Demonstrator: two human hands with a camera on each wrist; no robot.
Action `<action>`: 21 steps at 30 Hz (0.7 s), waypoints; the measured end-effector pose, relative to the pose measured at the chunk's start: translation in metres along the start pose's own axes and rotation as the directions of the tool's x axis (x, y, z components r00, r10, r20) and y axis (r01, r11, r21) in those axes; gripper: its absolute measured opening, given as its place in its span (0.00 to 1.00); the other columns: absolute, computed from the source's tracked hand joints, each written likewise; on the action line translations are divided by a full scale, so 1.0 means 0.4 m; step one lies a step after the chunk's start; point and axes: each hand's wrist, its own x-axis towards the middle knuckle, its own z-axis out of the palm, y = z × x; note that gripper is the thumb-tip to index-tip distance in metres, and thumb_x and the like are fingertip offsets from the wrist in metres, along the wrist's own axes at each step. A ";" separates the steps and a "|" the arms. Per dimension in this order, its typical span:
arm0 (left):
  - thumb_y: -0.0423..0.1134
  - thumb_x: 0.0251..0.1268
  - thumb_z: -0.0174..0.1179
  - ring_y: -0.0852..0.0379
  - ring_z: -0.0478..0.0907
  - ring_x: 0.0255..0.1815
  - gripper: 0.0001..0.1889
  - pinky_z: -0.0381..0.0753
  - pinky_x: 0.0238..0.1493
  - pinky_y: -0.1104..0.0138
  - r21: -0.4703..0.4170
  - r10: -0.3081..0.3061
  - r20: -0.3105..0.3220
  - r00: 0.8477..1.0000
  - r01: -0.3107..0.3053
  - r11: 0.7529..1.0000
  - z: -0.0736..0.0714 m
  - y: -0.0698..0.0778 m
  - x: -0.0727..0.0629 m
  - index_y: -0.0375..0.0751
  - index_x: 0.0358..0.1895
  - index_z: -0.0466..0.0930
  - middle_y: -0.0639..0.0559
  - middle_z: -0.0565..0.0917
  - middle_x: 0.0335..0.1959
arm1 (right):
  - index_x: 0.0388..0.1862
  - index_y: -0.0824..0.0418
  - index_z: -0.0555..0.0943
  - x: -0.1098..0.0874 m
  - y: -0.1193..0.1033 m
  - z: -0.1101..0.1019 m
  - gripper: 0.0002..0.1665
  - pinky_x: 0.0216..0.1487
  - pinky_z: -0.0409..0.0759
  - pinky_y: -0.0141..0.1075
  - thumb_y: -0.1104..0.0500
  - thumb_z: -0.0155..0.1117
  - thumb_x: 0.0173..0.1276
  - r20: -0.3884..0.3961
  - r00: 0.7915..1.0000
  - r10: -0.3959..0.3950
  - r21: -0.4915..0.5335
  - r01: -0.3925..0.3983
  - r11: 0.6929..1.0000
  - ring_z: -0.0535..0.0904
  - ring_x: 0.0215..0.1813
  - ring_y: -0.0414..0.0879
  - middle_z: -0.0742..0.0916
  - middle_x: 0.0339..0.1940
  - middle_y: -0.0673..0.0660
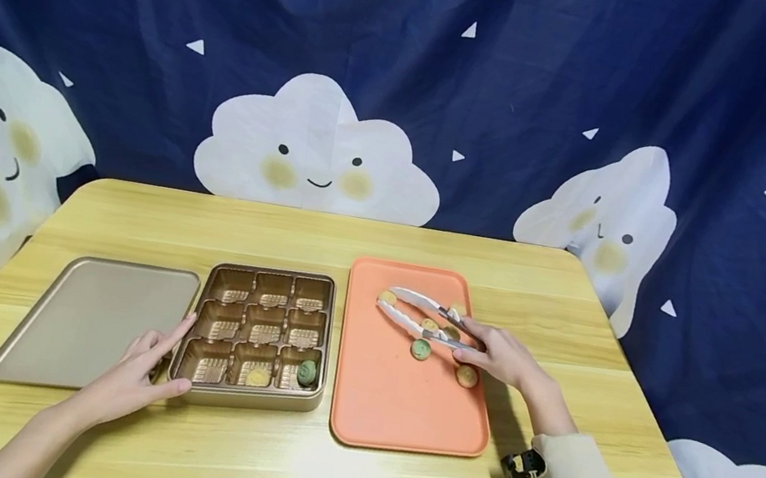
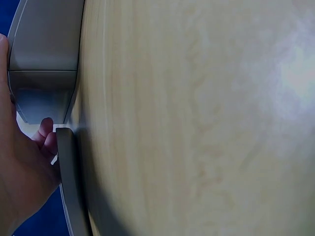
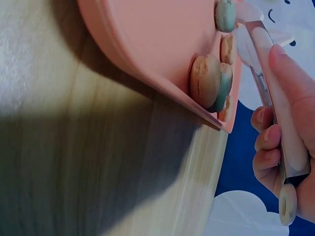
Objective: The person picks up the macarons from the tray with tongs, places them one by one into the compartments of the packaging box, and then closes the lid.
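My right hand [image 1: 502, 355] grips metal tongs [image 1: 424, 333] with pale tips, held over the orange tray [image 1: 365, 388]. Between the tips at the tray's far left sits a yellow macaron [image 1: 387, 296]. Under and beside the tongs lie several more, among them a green macaron [image 1: 420, 349] and a brown macaron [image 1: 466, 376]. My left hand [image 1: 135, 375] touches the near left corner of a bronze box [image 1: 250, 398], index finger extended along its side, thumb at its front. In the box's divided insert, a green macaron [image 1: 306, 373] fills the front right compartment and a yellow macaron [image 1: 258, 377] the front middle one.
A flat bronze lid [image 1: 103, 319] lies left of the box, its right edge close to my left hand. All of it stands on a wooden table [image 1: 223, 466]. Behind hangs a dark blue curtain [image 1: 414, 50] with cloud prints.
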 end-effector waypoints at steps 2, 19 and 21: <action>0.44 0.53 0.64 0.53 0.55 0.35 0.48 0.60 0.30 0.64 0.002 0.000 0.000 1.000 0.000 1.000 0.001 0.000 0.001 0.52 0.73 0.41 0.47 0.62 0.32 | 0.64 0.68 0.66 -0.001 0.000 0.001 0.37 0.36 0.66 0.40 0.49 0.61 0.62 -0.008 1.000 -0.010 -0.006 0.010 1.000 0.70 0.34 0.47 0.80 0.46 0.64; 0.44 0.53 0.64 0.53 0.55 0.36 0.48 0.60 0.31 0.63 -0.003 0.003 0.005 1.000 -0.003 1.000 0.002 0.003 0.001 0.52 0.73 0.41 0.47 0.61 0.32 | 0.63 0.70 0.66 -0.042 -0.014 0.002 0.36 0.53 0.70 0.52 0.52 0.62 0.61 -0.062 0.996 -0.066 -0.005 0.066 0.998 0.71 0.57 0.62 0.74 0.58 0.69; 0.43 0.53 0.64 0.52 0.55 0.36 0.48 0.61 0.31 0.63 -0.003 0.004 0.002 1.000 -0.004 1.000 0.001 0.002 0.000 0.52 0.73 0.41 0.47 0.62 0.33 | 0.63 0.70 0.66 -0.043 -0.023 0.001 0.36 0.52 0.70 0.52 0.53 0.63 0.61 -0.067 0.995 -0.077 -0.002 0.077 0.997 0.72 0.56 0.61 0.75 0.57 0.69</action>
